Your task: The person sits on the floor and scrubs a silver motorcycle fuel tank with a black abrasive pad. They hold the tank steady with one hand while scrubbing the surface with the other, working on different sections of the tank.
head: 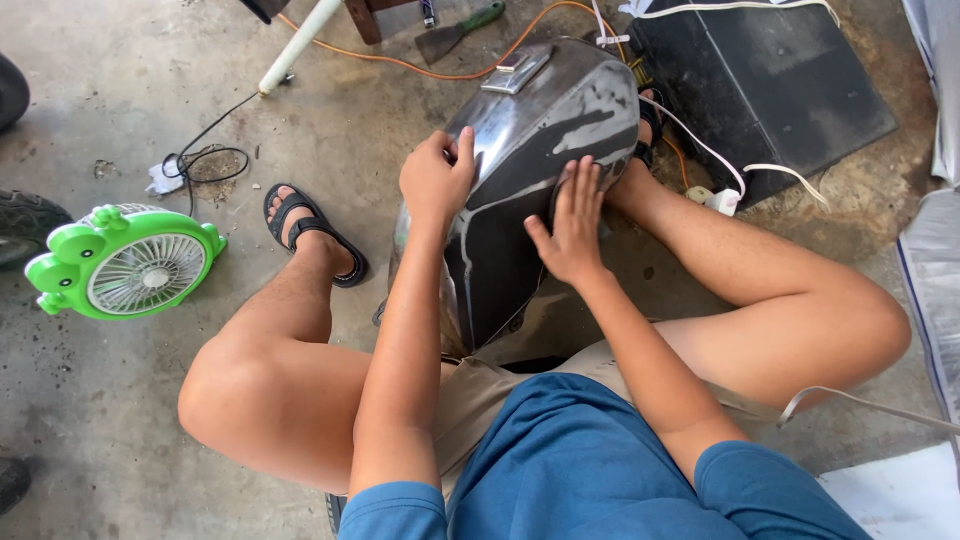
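My left hand (pixel 436 178) is curled over the upper left edge of the fuel tank (pixel 520 190), fingers bent and clamped on its rim, thumb up by the ridge. My right hand (pixel 572 225) lies flat on the tank's side panel, fingers together and stretched toward twelve o'clock, palm pressed to the metal; I cannot tell whether anything sits under the palm. The tank is bare grey metal with dark patches and scuffed streaks, standing tilted on the floor (pixel 120 400) between my knees, its nose pointing away from me toward one o'clock. A small metal plate (pixel 516 70) sits on its top at twelve o'clock from my left hand.

Outward from the hands: my left foot in a black sandal (pixel 312 234) rests on the concrete at nine o'clock from the tank, and my right foot is mostly hidden behind the tank at two o'clock. A green frog-shaped fan (pixel 125 260) lies on the floor further out at nine o'clock. A black cord (pixel 205 160) coils near it at ten o'clock, beside a white pipe (pixel 298 45). An orange cable (pixel 400 62) runs across the floor at twelve o'clock, past a scraper with a green handle (pixel 460 30). At two o'clock a black panel (pixel 770 80) lies flat, with a white cable (pixel 720 165) running along its near edge.
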